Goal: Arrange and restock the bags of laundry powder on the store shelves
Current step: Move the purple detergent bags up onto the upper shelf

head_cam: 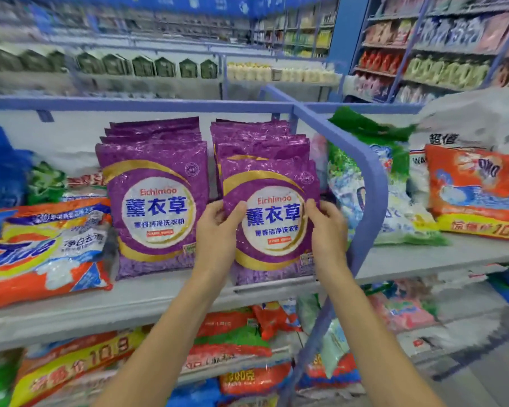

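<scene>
— Both edges of the glossy purple plastic bag of laundry powder [272, 221]: why pinch them?
— Your left hand [218, 227] and right hand [328, 227] clamp its sides, thumbs in front, likely to stand it upright, label outward, fronting its row on the grey metal shelf [159, 292].

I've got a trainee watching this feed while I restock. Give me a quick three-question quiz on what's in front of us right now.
1. True or false: the left hand and right hand both hold the same purple bag.
2. The orange bag at the left end of the shelf reads: A) Tide B) Eichimoo C) nothing.
3. Fill in: the blue divider rail stands to the held bag's ____.
Key: 1 true; 2 A; 3 right.
</scene>
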`<state>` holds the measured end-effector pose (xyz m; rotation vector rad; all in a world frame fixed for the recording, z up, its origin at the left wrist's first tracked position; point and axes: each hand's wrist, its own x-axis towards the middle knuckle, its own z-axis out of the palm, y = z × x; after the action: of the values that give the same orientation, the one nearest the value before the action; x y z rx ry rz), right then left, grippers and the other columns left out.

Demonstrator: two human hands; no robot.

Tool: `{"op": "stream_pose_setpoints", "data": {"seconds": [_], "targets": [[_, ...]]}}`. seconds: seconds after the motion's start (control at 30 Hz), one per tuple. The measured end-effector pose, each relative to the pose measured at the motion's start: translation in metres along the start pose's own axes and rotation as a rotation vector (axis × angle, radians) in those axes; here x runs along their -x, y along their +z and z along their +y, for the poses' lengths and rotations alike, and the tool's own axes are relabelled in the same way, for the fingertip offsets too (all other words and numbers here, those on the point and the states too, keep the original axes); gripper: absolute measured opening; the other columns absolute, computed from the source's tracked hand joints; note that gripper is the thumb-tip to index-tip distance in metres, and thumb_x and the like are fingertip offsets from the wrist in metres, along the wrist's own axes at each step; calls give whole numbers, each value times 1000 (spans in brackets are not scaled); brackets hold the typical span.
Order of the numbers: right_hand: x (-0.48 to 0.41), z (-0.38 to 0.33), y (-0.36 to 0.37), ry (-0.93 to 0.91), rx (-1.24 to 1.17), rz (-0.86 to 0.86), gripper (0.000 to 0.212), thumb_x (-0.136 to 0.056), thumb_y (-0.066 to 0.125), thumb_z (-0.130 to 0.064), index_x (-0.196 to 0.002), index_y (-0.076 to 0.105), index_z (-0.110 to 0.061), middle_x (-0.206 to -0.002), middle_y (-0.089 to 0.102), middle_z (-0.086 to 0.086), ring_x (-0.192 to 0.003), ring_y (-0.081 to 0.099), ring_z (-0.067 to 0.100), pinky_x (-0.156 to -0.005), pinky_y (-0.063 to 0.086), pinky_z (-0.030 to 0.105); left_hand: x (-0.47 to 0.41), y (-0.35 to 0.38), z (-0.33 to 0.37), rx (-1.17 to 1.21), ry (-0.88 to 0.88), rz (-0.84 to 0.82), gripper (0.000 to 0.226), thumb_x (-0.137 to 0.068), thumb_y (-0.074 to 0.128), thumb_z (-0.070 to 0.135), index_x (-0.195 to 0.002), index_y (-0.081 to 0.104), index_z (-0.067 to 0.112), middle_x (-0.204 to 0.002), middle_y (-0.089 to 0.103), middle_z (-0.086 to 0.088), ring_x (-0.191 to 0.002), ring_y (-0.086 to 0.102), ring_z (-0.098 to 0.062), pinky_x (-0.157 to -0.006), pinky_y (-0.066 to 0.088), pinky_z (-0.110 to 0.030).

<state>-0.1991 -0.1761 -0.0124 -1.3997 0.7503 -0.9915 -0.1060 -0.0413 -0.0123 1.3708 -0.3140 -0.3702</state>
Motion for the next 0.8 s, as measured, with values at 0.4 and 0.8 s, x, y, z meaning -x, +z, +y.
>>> {"op": "stream_pose_setpoints", "data": {"seconds": [0.4, 0.8], "targets": [[37, 43, -31, -12, 267, -325, 75, -86, 78, -5, -144, 39, -31, -127, 55, -19, -115, 55, -9, -83, 48, 7, 40, -22, -23, -648, -53, -110, 74, -61, 95, 13, -114, 49, 36, -96, 72, 11, -82, 69, -5, -79, 58, -31], [21, 43, -21, -106, 277, -282, 77, -84, 79, 0, -141, 39, -31, -126, 59, -20, -113, 58, -11, -95, 53, 21, 30, -12, -36, -581, 127, 116, 63, -64, 93, 4, -92, 52, 43, -89, 69, 17, -84, 66, 1, -73, 54, -20]]}}
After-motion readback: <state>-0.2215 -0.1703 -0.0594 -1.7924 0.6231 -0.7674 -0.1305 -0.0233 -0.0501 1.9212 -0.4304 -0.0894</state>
